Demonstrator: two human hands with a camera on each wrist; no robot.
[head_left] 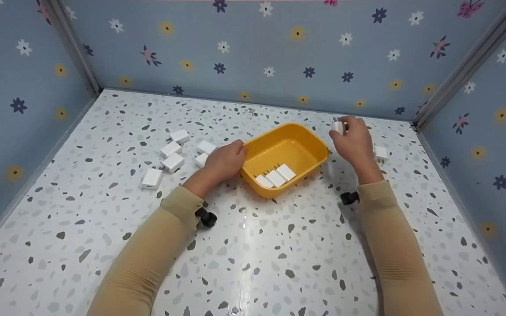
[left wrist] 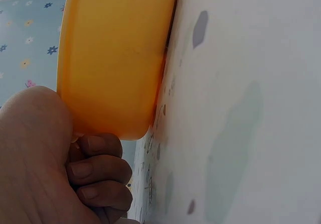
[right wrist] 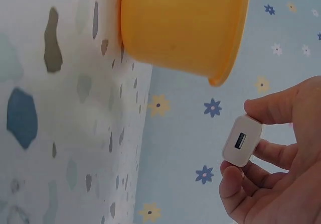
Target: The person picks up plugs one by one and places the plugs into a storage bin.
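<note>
A yellow plastic tub (head_left: 294, 131) stands on the speckled table, with three white USB charger plugs (head_left: 275, 177) lined up along its near side. My left hand (head_left: 225, 161) grips the tub's left end, thumb at the rim and fingers curled beneath the rim in the left wrist view. To the right of the tub, my right hand (head_left: 353, 139) pinches one white USB charger (right wrist: 242, 140) between thumb and fingers. Its USB port faces the right wrist camera. That charger is up off the table, apart from the tub.
Several white chargers (head_left: 172, 162) lie loose left of the tub, a couple of them close by my left hand. Another charger (head_left: 381, 153) lies right of my right wrist. Flower-patterned panels (head_left: 253, 52) wall the table at the back and sides.
</note>
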